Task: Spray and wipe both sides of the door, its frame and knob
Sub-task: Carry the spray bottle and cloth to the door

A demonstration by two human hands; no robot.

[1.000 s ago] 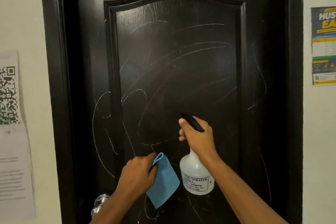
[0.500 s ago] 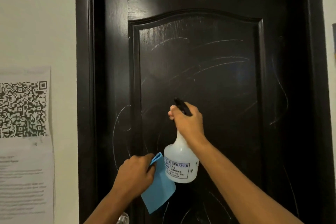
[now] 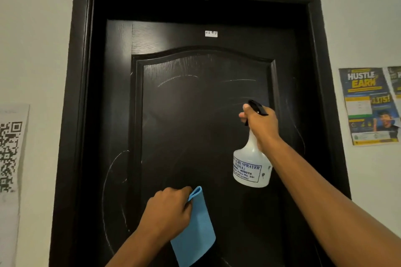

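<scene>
A dark brown door point(image 3: 195, 115) with an arched panel fills the view, closed inside its dark frame point(image 3: 71, 93). White chalky streaks cross the panel and the left stile. My right hand point(image 3: 261, 122) grips the black trigger head of a white spray bottle point(image 3: 250, 169), held up close to the right part of the panel. My left hand point(image 3: 168, 212) holds a folded blue cloth point(image 3: 195, 230) in front of the lower panel. The knob is out of view.
A small white label point(image 3: 211, 33) is stuck near the door's top. A QR-code sheet point(image 3: 9, 158) hangs on the wall to the left. Colourful posters point(image 3: 371, 106) hang on the wall to the right.
My view has tilted up, so the frame's top now shows and the knob has dropped out of sight. The spray bottle has moved up and to the right; the cloth hand stays low.
</scene>
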